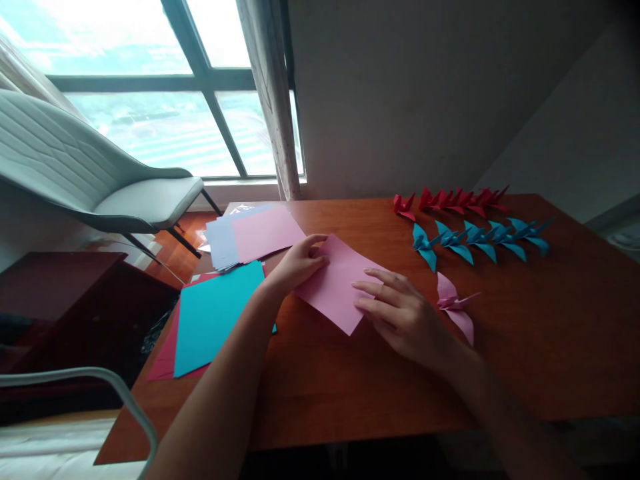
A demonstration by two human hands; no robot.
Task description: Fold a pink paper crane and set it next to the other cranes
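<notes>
A pink paper sheet (pixel 336 283) lies on the wooden table (pixel 550 333) in front of me. My left hand (pixel 299 263) pinches its far left corner, fingers curled over the edge. My right hand (pixel 403 315) rests flat on the sheet's right side, fingers stretched out and pressing it down. Just right of that hand lies a folded pink paper crane (pixel 456 307).
A row of blue paper cranes (pixel 480 240) and a row of red paper cranes (pixel 453 200) sit at the back right. Stacks of paper lie to the left: teal sheet (pixel 215 317) over red, and pink and pale blue sheets (pixel 250 233). A grey chair (pixel 90 180) stands by the window.
</notes>
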